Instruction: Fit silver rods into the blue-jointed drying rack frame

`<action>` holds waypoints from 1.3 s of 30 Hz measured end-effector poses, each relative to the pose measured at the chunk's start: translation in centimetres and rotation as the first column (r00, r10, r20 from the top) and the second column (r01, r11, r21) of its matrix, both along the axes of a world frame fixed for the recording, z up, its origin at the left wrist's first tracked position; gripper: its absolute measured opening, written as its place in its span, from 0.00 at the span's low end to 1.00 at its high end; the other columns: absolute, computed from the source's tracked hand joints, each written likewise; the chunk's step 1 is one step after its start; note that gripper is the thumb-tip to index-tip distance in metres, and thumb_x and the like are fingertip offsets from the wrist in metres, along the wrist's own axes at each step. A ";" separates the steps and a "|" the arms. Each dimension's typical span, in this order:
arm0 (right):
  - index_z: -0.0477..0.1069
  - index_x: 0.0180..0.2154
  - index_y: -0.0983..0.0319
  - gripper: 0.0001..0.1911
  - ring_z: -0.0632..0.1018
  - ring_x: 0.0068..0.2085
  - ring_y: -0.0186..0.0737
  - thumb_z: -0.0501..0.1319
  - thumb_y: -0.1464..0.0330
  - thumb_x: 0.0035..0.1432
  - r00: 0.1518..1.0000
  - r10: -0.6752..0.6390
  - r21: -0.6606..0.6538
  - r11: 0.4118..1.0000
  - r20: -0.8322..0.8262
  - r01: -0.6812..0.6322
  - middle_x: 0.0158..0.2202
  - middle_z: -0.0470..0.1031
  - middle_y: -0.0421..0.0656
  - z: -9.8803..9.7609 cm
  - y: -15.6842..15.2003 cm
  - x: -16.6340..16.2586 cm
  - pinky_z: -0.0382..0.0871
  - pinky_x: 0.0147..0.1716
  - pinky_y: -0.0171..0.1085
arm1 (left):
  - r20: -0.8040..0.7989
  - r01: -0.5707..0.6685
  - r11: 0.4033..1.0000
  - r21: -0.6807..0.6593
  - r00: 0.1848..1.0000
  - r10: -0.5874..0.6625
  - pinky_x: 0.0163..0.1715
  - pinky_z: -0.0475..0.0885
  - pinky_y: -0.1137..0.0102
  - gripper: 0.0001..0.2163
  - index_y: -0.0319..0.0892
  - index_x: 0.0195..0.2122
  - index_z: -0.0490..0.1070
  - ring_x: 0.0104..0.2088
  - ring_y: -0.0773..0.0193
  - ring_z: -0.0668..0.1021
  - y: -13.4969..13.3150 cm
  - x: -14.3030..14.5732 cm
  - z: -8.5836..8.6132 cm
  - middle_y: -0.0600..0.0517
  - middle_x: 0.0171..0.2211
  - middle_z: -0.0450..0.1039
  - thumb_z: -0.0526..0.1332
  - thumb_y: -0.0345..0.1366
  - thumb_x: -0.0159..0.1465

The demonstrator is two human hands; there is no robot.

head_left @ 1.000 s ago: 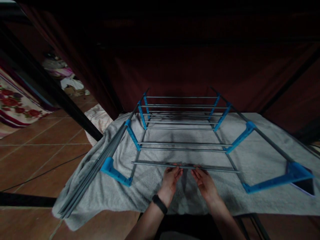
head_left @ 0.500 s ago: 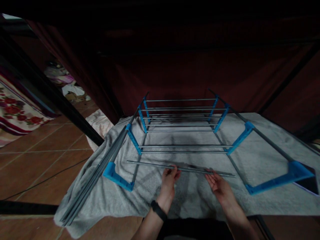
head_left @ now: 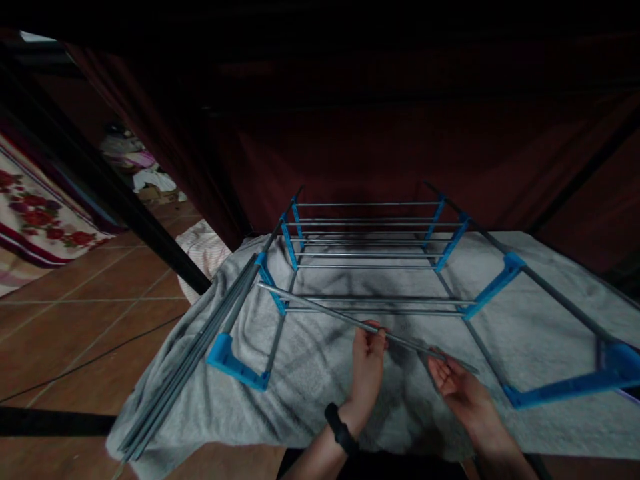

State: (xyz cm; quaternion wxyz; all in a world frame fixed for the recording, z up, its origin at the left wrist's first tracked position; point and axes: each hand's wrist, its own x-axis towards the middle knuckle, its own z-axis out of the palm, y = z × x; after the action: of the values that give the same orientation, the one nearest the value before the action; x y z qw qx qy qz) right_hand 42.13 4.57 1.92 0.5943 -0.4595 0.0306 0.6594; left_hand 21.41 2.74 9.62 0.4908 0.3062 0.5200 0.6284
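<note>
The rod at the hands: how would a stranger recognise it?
On the grey blanket rests a blue-jointed rack. At its near side are the hands. The grey rod held there slants, unlike the level crossbars, and is single, unlike the bundled rods.

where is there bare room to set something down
Blanket lies bare between the near-left blue bracket and the left hand, and in front of the near-right blue bracket. Crowded: the far rungs, loose rods at left, around the held rod.

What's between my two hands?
In the head view, a stretch of grey rod runs between the left hand and right hand, with pale blanket beneath.
</note>
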 end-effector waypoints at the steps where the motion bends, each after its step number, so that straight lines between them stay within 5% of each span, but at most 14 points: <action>1: 0.80 0.39 0.58 0.14 0.87 0.36 0.40 0.65 0.81 0.54 1.000 0.010 0.006 1.000 -0.015 -0.010 0.37 0.85 0.42 0.3 0.0 -0.5 0.87 0.41 0.35 | -0.018 0.022 1.000 0.019 1.000 -0.022 0.48 0.76 0.60 0.13 0.46 0.46 0.72 0.43 0.56 0.81 0.0 0.5 0.2 0.46 0.43 0.81 0.66 0.49 0.68; 5: 0.79 0.38 0.58 0.13 0.88 0.35 0.39 0.67 0.81 0.54 0.991 0.090 0.020 0.996 -0.104 -0.088 0.35 0.85 0.40 1.7 -0.1 -3.2 0.87 0.41 0.35 | -0.087 0.135 0.986 0.098 0.988 -0.127 0.55 0.75 0.61 0.15 0.45 0.56 0.70 0.49 0.57 0.82 -0.2 2.4 1.5 0.45 0.48 0.81 0.61 0.47 0.74; 9: 0.80 0.37 0.59 0.12 0.88 0.35 0.41 0.75 0.76 0.51 0.925 0.351 0.130 0.934 -0.145 -0.333 0.36 0.87 0.42 3.0 -0.7 -6.2 0.85 0.36 0.36 | -0.286 0.225 0.960 0.166 0.943 -0.172 0.54 0.75 0.61 0.18 0.45 0.66 0.66 0.47 0.59 0.82 0.6 1.4 4.1 0.47 0.45 0.81 0.52 0.44 0.79; 12: 0.82 0.38 0.60 0.11 0.87 0.33 0.42 0.77 0.70 0.52 0.856 0.509 0.143 0.857 -0.091 -0.494 0.36 0.87 0.44 3.4 -1.0 -7.4 0.84 0.34 0.37 | -0.533 0.244 0.941 0.235 0.842 -0.085 0.53 0.76 0.60 0.20 0.44 0.69 0.64 0.46 0.57 0.82 1.7 -1.8 6.3 0.46 0.44 0.81 0.51 0.42 0.79; 15: 0.82 0.37 0.59 0.11 0.86 0.34 0.42 0.78 0.68 0.51 0.882 0.471 0.149 0.873 -0.002 -0.465 0.36 0.87 0.45 3.4 -0.7 -7.1 0.84 0.36 0.37 | -0.719 0.277 0.909 0.313 0.695 0.035 0.56 0.77 0.58 0.19 0.44 0.68 0.67 0.53 0.55 0.83 2.5 -4.8 7.2 0.41 0.53 0.81 0.49 0.37 0.79; 19: 0.83 0.38 0.59 0.15 0.87 0.38 0.43 0.79 0.68 0.46 0.934 0.344 0.153 0.922 0.091 -0.355 0.39 0.88 0.45 3.2 0.1 -5.3 0.83 0.42 0.39 | -0.864 0.342 0.877 0.337 0.482 0.144 0.55 0.79 0.57 0.20 0.45 0.65 0.71 0.55 0.55 0.83 2.3 -6.5 5.2 0.42 0.56 0.82 0.49 0.29 0.77; 29: 0.83 0.37 0.57 0.16 0.87 0.44 0.48 0.79 0.64 0.44 0.959 0.176 0.174 0.961 0.224 -0.217 0.41 0.88 0.47 3.4 1.0 -2.7 0.82 0.47 0.44 | -0.989 0.302 0.945 0.129 -0.030 0.145 0.51 0.80 0.56 0.25 0.45 0.59 0.77 0.47 0.53 0.85 0.1 -9.5 -1.5 0.47 0.47 0.84 0.51 0.19 0.69; 34: 0.82 0.41 0.57 0.18 0.87 0.48 0.51 0.79 0.62 0.47 0.958 0.155 0.205 0.957 0.241 -0.206 0.45 0.88 0.47 2.4 1.0 -2.2 0.80 0.54 0.48 | -0.977 0.321 0.946 0.047 -0.183 0.111 0.54 0.79 0.56 0.26 0.43 0.59 0.78 0.47 0.53 0.86 -0.4 -11.9 -4.2 0.46 0.49 0.85 0.51 0.17 0.67; 39: 0.79 0.37 0.55 0.16 0.87 0.47 0.46 0.79 0.68 0.44 0.989 0.030 0.243 0.968 0.148 -0.065 0.40 0.87 0.41 1.5 1.7 -1.4 0.79 0.57 0.47 | -0.963 0.334 0.936 -0.109 -0.268 -0.017 0.57 0.78 0.55 0.29 0.42 0.63 0.77 0.52 0.53 0.85 -0.2 -12.2 -5.2 0.45 0.52 0.85 0.49 0.18 0.67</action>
State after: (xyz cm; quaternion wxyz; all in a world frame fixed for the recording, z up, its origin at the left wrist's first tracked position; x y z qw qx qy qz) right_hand 40.77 6.24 3.44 0.6316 -0.4285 -0.1056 0.6375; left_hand 9.22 2.51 4.40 -0.0530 0.8005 0.5856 0.1157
